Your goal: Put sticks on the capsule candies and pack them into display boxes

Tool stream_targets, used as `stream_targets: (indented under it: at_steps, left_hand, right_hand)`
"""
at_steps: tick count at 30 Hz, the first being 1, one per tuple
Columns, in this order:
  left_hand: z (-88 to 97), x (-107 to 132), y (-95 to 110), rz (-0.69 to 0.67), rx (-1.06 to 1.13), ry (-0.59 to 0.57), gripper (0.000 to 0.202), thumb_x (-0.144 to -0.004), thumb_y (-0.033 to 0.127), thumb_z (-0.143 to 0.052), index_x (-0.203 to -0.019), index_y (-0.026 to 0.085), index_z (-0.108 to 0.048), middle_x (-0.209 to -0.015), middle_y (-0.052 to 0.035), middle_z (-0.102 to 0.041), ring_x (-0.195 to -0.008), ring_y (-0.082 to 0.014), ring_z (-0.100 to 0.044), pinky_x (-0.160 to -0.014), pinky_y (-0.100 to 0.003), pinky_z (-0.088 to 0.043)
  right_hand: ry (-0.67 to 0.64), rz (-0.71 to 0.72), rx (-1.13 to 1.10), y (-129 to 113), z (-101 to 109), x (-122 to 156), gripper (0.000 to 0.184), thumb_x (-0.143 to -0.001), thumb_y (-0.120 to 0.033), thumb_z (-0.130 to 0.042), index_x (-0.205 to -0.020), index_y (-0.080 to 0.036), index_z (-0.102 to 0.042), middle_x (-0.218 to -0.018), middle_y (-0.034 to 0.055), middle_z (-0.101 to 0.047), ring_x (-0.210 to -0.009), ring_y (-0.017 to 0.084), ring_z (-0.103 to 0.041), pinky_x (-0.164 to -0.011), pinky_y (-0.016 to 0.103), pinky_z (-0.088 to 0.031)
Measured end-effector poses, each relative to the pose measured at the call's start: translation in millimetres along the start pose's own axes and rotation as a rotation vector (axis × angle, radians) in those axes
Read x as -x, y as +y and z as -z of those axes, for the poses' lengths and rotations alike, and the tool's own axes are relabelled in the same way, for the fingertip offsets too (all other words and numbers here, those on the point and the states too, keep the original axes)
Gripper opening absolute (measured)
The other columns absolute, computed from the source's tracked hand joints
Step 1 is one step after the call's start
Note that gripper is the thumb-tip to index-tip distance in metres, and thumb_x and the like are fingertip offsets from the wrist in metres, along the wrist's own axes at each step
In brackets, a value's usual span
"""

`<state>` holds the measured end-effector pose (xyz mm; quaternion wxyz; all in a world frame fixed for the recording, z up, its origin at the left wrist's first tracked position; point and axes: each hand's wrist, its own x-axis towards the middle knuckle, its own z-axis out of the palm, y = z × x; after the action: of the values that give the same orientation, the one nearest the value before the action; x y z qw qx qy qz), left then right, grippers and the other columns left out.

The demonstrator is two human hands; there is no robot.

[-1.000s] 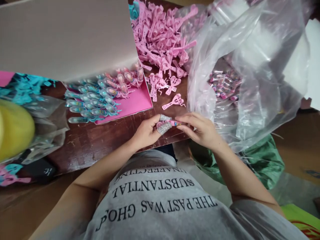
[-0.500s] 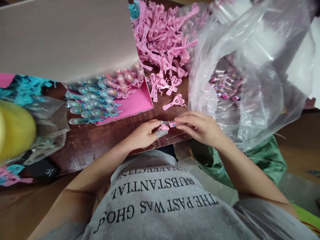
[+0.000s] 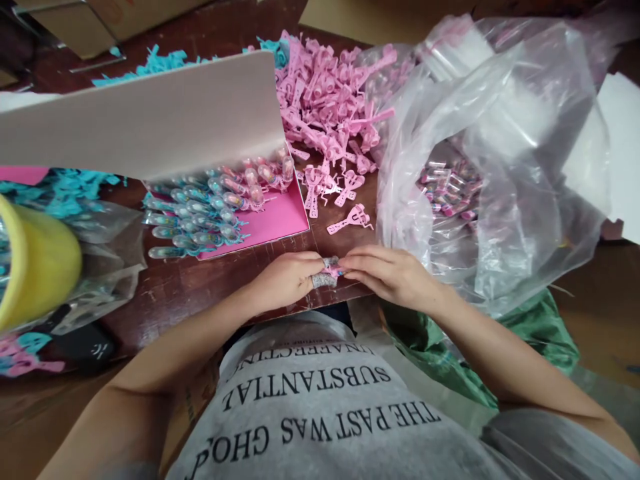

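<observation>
My left hand [image 3: 287, 279], with grey wraps on two fingertips, is closed on a small pink plastic piece [image 3: 330, 271] just above the table's front edge. The fingers of my right hand [image 3: 395, 275] pinch a small tube [image 3: 341, 272] against that piece; most of the tube is hidden by the fingers. Similar loose pink pieces [image 3: 354, 219] lie beyond my hands. Left of them stands an open box [image 3: 277, 217] with a pink inside. Rows of clear-topped teal items [image 3: 197, 223] and pink items [image 3: 256, 175] fill much of it.
A heap of pink pieces [image 3: 325, 87] lies at the back. On the right, a clear plastic bag [image 3: 505, 167] holds several small pink-ended tubes [image 3: 450, 187]. A yellow bucket [image 3: 45, 260], teal pieces [image 3: 70, 190] and a black object [image 3: 87, 343] are on the left.
My right hand has moved left, bringing the tube right up to the pink piece, so less of the tube shows. The view has tilted up slightly.
</observation>
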<state>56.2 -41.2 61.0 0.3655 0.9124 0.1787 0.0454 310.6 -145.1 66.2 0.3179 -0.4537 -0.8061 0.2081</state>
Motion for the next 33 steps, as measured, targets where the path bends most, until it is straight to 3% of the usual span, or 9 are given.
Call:
stream_targets:
  at_steps: [5, 9, 12, 15, 18, 22, 26, 30, 33]
  left_hand:
    - [-22.7, 10, 3, -0.001, -0.360, 0.067, 0.027, -0.099, 0.009, -0.054, -0.113, 0.018, -0.076, -0.112, -0.0088, -0.079, -0.092, -0.0212, -0.077, -0.071, -0.028, -0.062]
    - [-26.7, 9, 3, -0.020, -0.264, 0.113, 0.035, -0.098, 0.009, -0.054, -0.123, 0.019, -0.076, -0.121, -0.0106, -0.079, -0.102, -0.0251, -0.079, -0.083, -0.034, -0.066]
    - [-23.7, 4, -1, 0.135, 0.112, 0.110, 0.034, -0.099, 0.021, -0.062, -0.131, 0.022, -0.074, -0.122, -0.0078, -0.081, -0.106, -0.0239, -0.079, -0.095, -0.037, -0.066]
    - [-23.2, -1, -6, 0.349, 0.583, 0.183, 0.039, -0.093, 0.039, -0.077, -0.127, 0.020, -0.073, -0.121, -0.0079, -0.082, -0.110, -0.0243, -0.078, -0.101, -0.041, -0.064]
    - [-25.6, -4, -5, 0.438, 0.846, 0.225, 0.042, -0.082, 0.037, -0.086, -0.116, 0.017, -0.073, -0.112, -0.0068, -0.082, -0.104, -0.0216, -0.078, -0.100, -0.039, -0.063]
    - [-27.9, -3, 1, 0.351, 0.859, 0.163, 0.030, -0.089, 0.036, -0.080, -0.110, 0.016, -0.075, -0.109, -0.0054, -0.081, -0.099, -0.0187, -0.075, -0.101, -0.039, -0.061]
    - [-28.0, 3, 5, 0.333, 0.691, 0.124, 0.024, -0.094, 0.035, -0.074, -0.113, 0.019, -0.076, -0.106, -0.0031, -0.081, -0.100, -0.0199, -0.075, -0.099, -0.039, -0.060]
    - [-28.8, 8, 3, 0.388, 0.524, 0.113, 0.021, -0.097, 0.032, -0.070, -0.113, 0.019, -0.075, -0.103, -0.0033, -0.082, -0.097, -0.0211, -0.076, -0.097, -0.040, -0.061]
    - [-32.7, 9, -6, 0.364, 0.672, 0.202, 0.039, -0.094, 0.037, -0.075, -0.128, 0.019, -0.068, -0.134, -0.0107, -0.078, -0.119, -0.0235, -0.075, -0.106, -0.040, -0.059]
  right_hand:
    - [-0.097, -0.414, -0.302, -7, -14, -1, 0.033, -0.109, -0.046, -0.059, -0.102, -0.017, -0.073, -0.076, 0.0002, -0.076, -0.066, 0.011, -0.069, -0.066, 0.025, -0.054]
    - [-0.123, -0.698, -0.530, -9, -9, 3, 0.066, -0.109, -0.068, -0.041, -0.076, -0.018, -0.068, -0.064, 0.0001, -0.071, -0.053, 0.009, -0.064, -0.060, 0.024, -0.050]
    - [0.072, -0.653, -0.413, 2, 23, 14, 0.063, -0.108, -0.071, -0.042, -0.105, -0.019, -0.078, -0.095, 0.0065, -0.081, -0.066, 0.011, -0.070, -0.067, 0.028, -0.056]
    - [0.322, -0.539, -0.092, 16, 57, 23, 0.044, -0.106, -0.059, -0.059, -0.127, -0.023, -0.075, -0.114, 0.0087, -0.079, -0.085, 0.016, -0.072, -0.072, 0.030, -0.058]
    - [0.207, -0.355, -0.005, 21, 56, 18, 0.044, -0.101, -0.045, -0.073, -0.141, -0.026, -0.067, -0.129, 0.0100, -0.073, -0.091, 0.017, -0.071, -0.080, 0.032, -0.062]
    - [-0.003, -0.176, -0.147, 14, 16, -5, 0.044, -0.107, -0.044, -0.064, -0.146, -0.025, -0.060, -0.136, 0.0109, -0.072, -0.107, 0.021, -0.073, -0.096, 0.038, -0.062]
    - [-0.030, -0.273, -0.118, 5, -8, -24, 0.036, -0.111, -0.052, -0.053, -0.114, -0.021, -0.070, -0.101, 0.0046, -0.079, -0.083, 0.016, -0.073, -0.076, 0.030, -0.056]
    - [-0.077, -0.386, -0.028, 3, 3, -25, 0.057, -0.106, -0.071, -0.049, -0.093, -0.021, -0.073, -0.080, 0.0018, -0.076, -0.068, 0.015, -0.068, -0.064, 0.029, -0.048]
    - [0.118, -0.491, 0.001, 21, 31, -4, 0.053, -0.107, -0.069, -0.047, -0.111, -0.025, -0.076, -0.094, 0.0048, -0.080, -0.080, 0.019, -0.073, -0.072, 0.033, -0.055]
